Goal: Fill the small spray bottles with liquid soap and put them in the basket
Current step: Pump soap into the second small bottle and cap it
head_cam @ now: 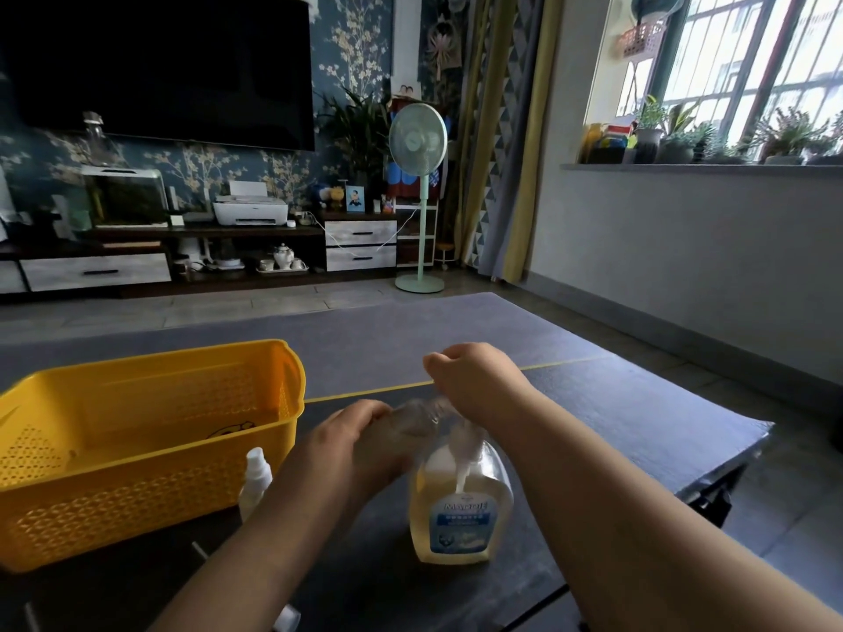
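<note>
On the dark tabletop (616, 403) a large soap bottle (460, 513) stands upright near the middle, clear-walled, filled with pale yellow liquid and wearing a blue and white label. Its white pump (456, 444) rises from the neck and is smeared by motion blur. The left hand (360, 433) sits just to the left of that neck, its grip curled round a small clear bottle (413, 415), which is held tilted toward the pump and is also blurred, so its fill level cannot be read. The right hand (474, 380) is above the pump with the wrist directly over it and the fingers curled in; whether its grip holds anything or only presses down cannot be told from this view. Both forearms reach in from the lower edge of the picture. To the left stands a yellow perforated basket (137, 453), its near corner close to the left forearm. A second small spray bottle (256, 478), whitish with its cap on, stands upright on the tabletop just beside the basket's right wall, outside it, between the basket and the left forearm. Beyond the tabletop the floor runs to a low cabinet under a wall-mounted television (159, 61), with a pale green standing fan (417, 139) to its right and potted plants (684, 139) along the window sill.
</note>
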### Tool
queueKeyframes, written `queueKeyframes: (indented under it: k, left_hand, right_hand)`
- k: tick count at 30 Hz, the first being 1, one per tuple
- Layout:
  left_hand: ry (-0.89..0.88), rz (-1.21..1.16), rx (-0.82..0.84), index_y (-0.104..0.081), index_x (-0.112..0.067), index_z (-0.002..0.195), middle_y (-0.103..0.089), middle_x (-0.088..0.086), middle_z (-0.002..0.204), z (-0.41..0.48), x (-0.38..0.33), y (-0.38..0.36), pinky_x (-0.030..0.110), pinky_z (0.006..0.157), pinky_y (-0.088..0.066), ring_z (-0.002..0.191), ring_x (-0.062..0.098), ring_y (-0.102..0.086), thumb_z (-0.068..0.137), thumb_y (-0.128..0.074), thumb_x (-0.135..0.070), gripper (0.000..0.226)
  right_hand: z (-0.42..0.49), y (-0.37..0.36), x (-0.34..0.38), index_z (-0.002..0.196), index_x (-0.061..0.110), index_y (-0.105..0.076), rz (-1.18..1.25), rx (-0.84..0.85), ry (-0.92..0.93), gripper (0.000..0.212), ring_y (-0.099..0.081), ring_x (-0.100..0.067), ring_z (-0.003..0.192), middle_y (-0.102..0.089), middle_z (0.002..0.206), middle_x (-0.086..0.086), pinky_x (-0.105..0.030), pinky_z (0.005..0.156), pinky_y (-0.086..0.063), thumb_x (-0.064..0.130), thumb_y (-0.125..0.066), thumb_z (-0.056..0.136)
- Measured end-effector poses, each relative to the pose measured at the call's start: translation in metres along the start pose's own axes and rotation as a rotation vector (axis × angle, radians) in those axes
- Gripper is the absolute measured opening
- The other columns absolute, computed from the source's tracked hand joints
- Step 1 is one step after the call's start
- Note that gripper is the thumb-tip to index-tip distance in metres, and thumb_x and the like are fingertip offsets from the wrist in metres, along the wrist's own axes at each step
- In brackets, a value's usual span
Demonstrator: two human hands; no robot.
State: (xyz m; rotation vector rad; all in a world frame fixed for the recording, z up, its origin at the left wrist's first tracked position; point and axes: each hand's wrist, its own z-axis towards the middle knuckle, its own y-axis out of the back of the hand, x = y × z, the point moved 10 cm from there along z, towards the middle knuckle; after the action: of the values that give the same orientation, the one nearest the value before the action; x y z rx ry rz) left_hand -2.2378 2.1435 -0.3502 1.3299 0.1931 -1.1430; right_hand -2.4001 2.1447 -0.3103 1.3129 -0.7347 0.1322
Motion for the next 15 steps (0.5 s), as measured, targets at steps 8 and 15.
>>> queueKeyframes:
  k: [8,15]
  left_hand:
    - [-0.013,-0.013,-0.01,-0.049,-0.043,0.111,-0.057,-0.02,0.105,-0.002,0.001,-0.001,0.012,0.072,-0.041,0.092,-0.001,-0.053,0.08,-0.066,-0.044,0.035]
    - [0.021,0.017,0.02,-0.048,-0.043,0.112,-0.057,-0.018,0.109,-0.003,0.004,-0.007,0.006,0.068,-0.035,0.092,-0.001,-0.051,0.079,-0.067,-0.044,0.038]
  right_hand:
    - [-0.005,-0.008,-0.001,0.093,0.006,-0.061,-0.047,0.026,0.054,0.03,-0.056,-0.029,0.088,-0.061,0.093,-0.013,-0.031,0.076,-0.045,0.025,-0.039,0.098]
    - [-0.002,-0.014,-0.012,0.093,0.009,-0.067,-0.031,0.007,-0.032,0.032,-0.058,-0.031,0.091,-0.067,0.102,-0.015,-0.029,0.068,-0.038,0.028,-0.042,0.095]
